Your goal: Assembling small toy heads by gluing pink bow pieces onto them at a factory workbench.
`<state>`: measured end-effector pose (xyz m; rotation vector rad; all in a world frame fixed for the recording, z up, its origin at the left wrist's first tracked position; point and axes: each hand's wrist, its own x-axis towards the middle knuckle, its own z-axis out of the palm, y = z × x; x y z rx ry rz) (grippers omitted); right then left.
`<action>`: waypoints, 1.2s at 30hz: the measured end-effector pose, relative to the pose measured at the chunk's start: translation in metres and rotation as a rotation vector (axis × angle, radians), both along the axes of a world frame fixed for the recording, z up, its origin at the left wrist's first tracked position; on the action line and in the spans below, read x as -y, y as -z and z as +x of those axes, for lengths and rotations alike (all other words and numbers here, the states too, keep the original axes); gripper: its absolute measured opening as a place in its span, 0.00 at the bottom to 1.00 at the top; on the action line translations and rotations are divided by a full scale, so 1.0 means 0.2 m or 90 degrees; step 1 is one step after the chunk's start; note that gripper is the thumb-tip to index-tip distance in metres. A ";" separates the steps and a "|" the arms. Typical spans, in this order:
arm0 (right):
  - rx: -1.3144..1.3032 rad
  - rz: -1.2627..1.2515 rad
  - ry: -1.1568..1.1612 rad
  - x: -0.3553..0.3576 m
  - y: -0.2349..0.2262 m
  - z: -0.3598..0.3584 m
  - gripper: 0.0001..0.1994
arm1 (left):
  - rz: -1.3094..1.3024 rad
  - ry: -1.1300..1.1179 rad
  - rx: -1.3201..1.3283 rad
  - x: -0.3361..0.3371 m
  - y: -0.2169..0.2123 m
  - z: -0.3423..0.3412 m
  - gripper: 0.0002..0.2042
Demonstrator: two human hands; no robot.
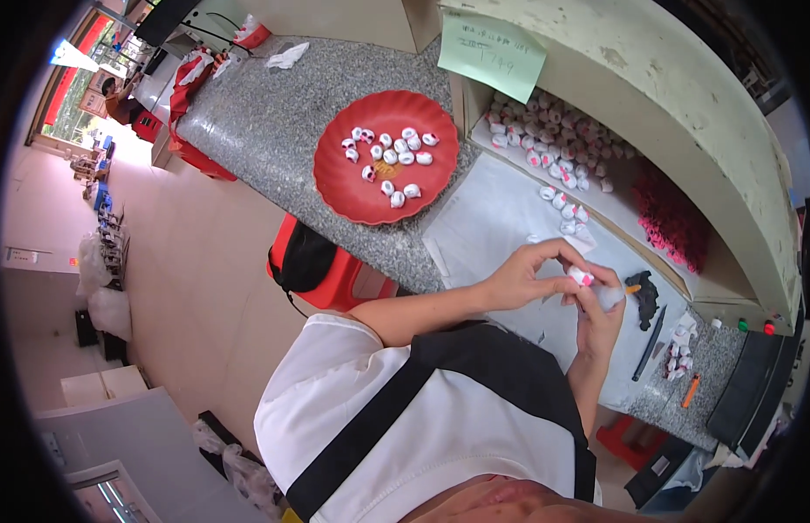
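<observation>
My left hand (522, 277) and my right hand (599, 321) meet over a white sheet (492, 218) on the granite counter. Together they pinch a small white and pink toy piece (581, 276) between the fingertips. My right hand also holds a tuft of white fluff (610, 297). A red plate (344, 187) with several similar white and pink pieces lies on the counter to the left. Many more such pieces (553, 144) lie in rows inside the open cream shelf unit (684, 96) behind my hands.
A black glue gun (644, 298), a dark pen (649, 344) and an orange lighter (691, 390) lie right of my hands. A heap of pink bits (671, 218) sits in the shelf. A red stool (344, 279) with a black bag stands under the counter.
</observation>
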<state>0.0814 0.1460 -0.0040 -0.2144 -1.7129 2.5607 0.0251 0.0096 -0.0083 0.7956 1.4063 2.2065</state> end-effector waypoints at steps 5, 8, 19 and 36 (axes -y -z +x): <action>0.001 0.078 0.058 0.00 -0.03 -0.04 0.22 | -0.218 -0.388 -0.225 0.26 0.08 -0.20 0.09; -0.008 0.097 0.116 -0.10 0.00 -0.01 0.24 | -0.469 -0.639 -0.361 0.54 0.14 -0.35 0.13; -0.031 0.079 0.077 -0.19 0.00 0.07 0.13 | -0.533 -0.183 -0.477 0.06 0.26 -0.20 0.13; -0.377 0.217 0.411 -0.12 -0.16 0.09 0.19 | 0.062 -0.050 0.168 -0.07 -0.04 -0.03 0.11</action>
